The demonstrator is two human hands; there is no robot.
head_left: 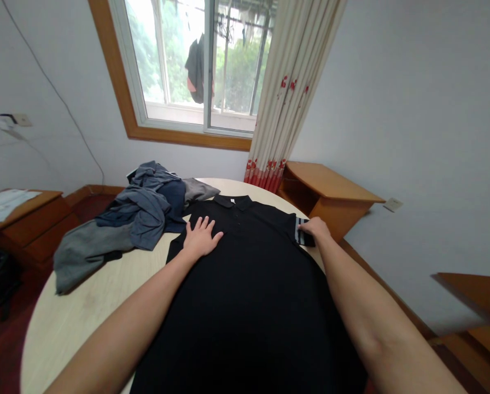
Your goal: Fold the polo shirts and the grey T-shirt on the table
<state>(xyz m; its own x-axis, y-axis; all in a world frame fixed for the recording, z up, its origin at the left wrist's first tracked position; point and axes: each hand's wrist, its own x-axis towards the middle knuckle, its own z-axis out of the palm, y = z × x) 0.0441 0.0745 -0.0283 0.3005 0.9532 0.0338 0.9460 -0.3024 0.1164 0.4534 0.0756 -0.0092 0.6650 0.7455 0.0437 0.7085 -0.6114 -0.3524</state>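
A black polo shirt (245,284) lies spread out, front up, on a round pale table (101,306), its collar towards the window. My left hand (202,236) rests flat with fingers spread on the shirt's chest, near the sleeve on the left. At the right, my right hand (315,229) has its fingers closed on the cuff of the other sleeve (300,231), which bears grey stripes. The fingertips of that hand are partly hidden.
A heap of grey and navy clothes (146,202) lies on the table's left side. Beyond the table's right edge stands a wooden desk (335,186). A curtain (288,104) hangs by the window. Another wooden cabinet (35,224) is at the far left.
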